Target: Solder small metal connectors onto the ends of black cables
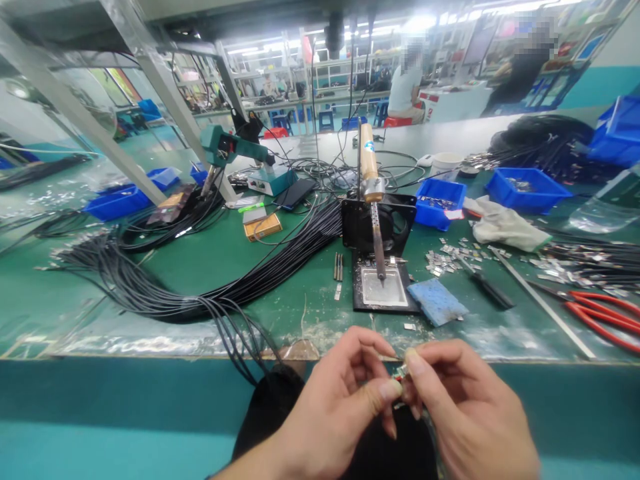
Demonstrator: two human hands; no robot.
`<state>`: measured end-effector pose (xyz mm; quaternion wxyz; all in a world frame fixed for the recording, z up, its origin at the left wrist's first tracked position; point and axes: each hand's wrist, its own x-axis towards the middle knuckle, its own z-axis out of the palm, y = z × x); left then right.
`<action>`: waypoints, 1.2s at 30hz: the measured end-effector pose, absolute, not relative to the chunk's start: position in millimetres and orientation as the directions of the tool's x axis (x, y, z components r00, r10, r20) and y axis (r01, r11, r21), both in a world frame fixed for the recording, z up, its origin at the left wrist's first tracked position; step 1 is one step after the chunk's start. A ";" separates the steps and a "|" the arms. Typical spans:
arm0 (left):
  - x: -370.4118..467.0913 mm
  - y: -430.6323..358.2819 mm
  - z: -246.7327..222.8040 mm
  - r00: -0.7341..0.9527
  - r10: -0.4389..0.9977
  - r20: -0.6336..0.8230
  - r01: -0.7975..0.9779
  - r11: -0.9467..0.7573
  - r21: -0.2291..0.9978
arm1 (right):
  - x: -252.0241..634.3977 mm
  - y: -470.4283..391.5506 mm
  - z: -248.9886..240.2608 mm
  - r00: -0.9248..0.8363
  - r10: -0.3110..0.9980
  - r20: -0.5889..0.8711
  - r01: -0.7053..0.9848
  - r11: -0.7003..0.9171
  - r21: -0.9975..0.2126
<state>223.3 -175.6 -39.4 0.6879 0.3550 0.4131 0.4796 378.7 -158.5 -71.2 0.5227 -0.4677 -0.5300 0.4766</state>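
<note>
"How are your hands at the moment?"

"Together, almost touching. My left hand (345, 393) has thumb and forefinger closed on a small connector-like piece (401, 372), and my right hand (465, 393) pinches it from the other side. The rest of my fingers are loosely curled."

"Where is the piece?"

"Between my fingertips, over my lap, just this side of the bench (287, 310). I see a bit of red and some pale metal; my fingers hide the rest."

"What's near them?"

"A blue sponge (437, 301) just ahead of my right hand, red-handled pliers (603, 315) further to its right. Straight ahead stands a soldering iron (373, 190), tip down. A bundle of black cables (200, 303) lies ahead and left of my left hand."

"Any writing?"

"The iron's wooden handle carries a blue-and-white sticker (369, 146), too small for me to read. Same for any print on the orange box (263, 227), ahead and left of my left hand."
</note>
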 end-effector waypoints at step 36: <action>221.0 -155.4 -30.7 0.165 0.908 -0.385 -0.284 0.417 0.863 | 360.6 -146.4 -71.5 0.277 0.925 0.260 0.157 0.224 -0.962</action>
